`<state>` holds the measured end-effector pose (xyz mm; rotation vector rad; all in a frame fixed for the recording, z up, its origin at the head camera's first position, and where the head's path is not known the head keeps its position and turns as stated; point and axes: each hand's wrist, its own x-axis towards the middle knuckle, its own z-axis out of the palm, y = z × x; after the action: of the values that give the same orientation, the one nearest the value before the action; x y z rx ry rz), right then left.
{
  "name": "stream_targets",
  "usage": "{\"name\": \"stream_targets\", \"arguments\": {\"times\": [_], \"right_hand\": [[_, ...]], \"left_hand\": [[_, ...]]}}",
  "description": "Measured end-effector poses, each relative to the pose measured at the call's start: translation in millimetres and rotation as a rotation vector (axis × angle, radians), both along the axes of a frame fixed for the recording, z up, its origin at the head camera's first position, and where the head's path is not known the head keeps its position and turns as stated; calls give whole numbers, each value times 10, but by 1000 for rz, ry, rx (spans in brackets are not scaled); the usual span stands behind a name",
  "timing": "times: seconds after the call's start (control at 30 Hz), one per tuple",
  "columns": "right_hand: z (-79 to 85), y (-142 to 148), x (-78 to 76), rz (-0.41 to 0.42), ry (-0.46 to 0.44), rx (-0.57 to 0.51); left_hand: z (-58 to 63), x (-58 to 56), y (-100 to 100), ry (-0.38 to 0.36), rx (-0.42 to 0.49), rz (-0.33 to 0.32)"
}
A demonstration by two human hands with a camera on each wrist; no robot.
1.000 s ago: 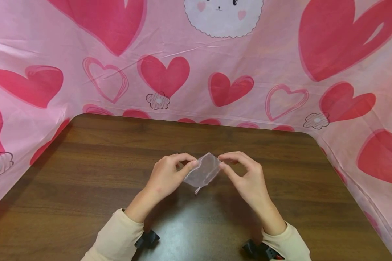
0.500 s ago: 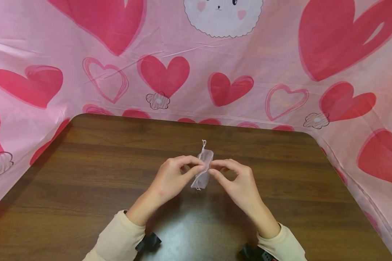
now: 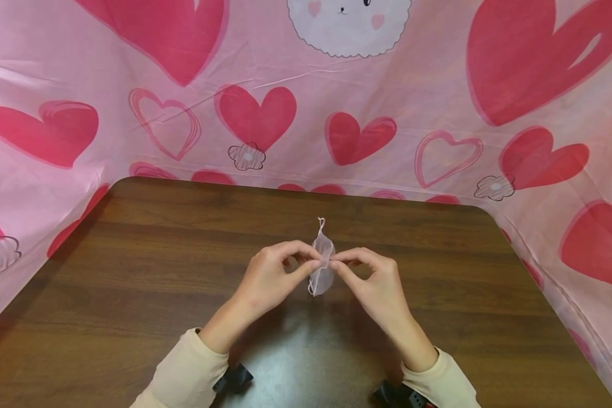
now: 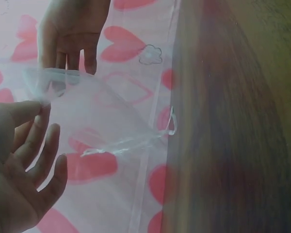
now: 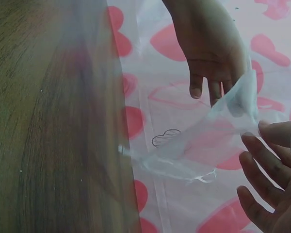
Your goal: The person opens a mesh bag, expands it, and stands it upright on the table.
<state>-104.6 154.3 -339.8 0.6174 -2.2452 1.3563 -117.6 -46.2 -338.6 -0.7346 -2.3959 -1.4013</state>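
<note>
A small sheer white drawstring pouch [image 3: 323, 246] is held up over the table between my two hands. Thumb and fingertips of my left hand [image 3: 269, 275] pinch one side of it, and my right hand [image 3: 374, 277] pinches the opposite side. Seen from above, the pouch is narrow, with a thin cord loop [image 3: 321, 222] sticking out at its far end and another at the near end. In the left wrist view the see-through fabric [image 4: 102, 114] spreads wider, its gathered, corded edge toward the table. The right wrist view shows the same pouch [image 5: 199, 143] stretched between the fingers.
A dark brown wooden table [image 3: 148, 272] with rounded far corners lies beneath the hands. Behind and at both sides hangs a pink cloth [image 3: 306, 73] printed with red hearts. Black devices [image 3: 233, 378] sit at both wrists, beside cream sleeves.
The pouch has turned from a wide, tilted shape to a narrow upright one with its cord loop pointing away. My hands have come closer together, and the right fingertips now meet the fabric.
</note>
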Motion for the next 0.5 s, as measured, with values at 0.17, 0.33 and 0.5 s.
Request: {"name": "stream_targets", "arguments": {"times": [0.17,0.33,0.5], "right_hand": [[16,17,0,1,1,-8],[20,27,-1,-7,-14,-8],[25,28,2,-9,-55,-7]], "left_hand": [[4,0,-10,5,-65,6],[7,5,-17,1,-104,57],[17,17,-15,-32,-112,104]]}}
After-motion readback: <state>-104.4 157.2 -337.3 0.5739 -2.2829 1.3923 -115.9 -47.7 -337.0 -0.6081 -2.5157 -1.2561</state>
